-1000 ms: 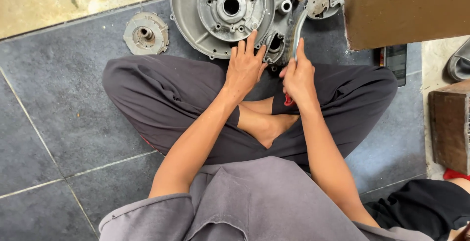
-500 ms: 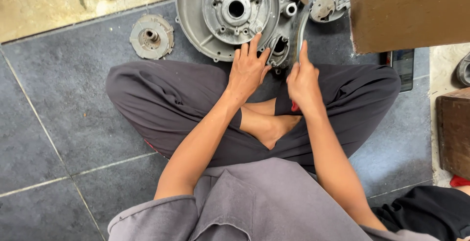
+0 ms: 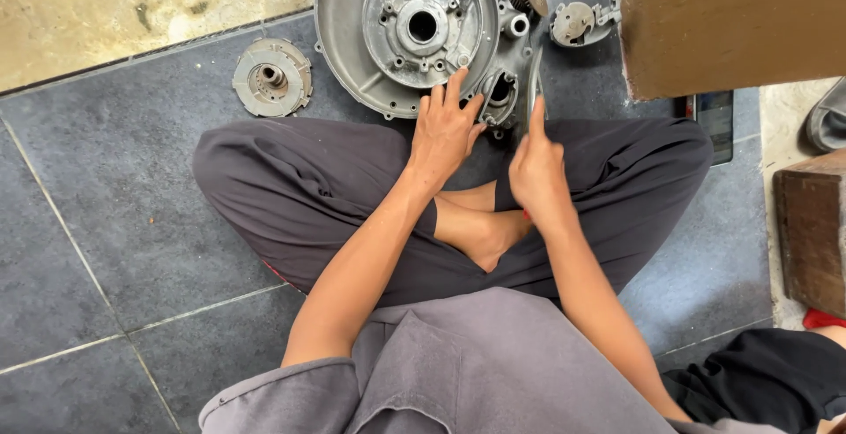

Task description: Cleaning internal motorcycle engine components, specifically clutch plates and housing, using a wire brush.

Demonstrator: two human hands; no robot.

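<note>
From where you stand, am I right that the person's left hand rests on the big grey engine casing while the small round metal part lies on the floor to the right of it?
Not quite: in the head view the small round metal part lies left of the engine casing, not right. The left hand does rest on the casing's edge.

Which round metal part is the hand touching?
The left hand touches the big grey engine casing. The small round part lies apart, farther left on the floor.
</note>
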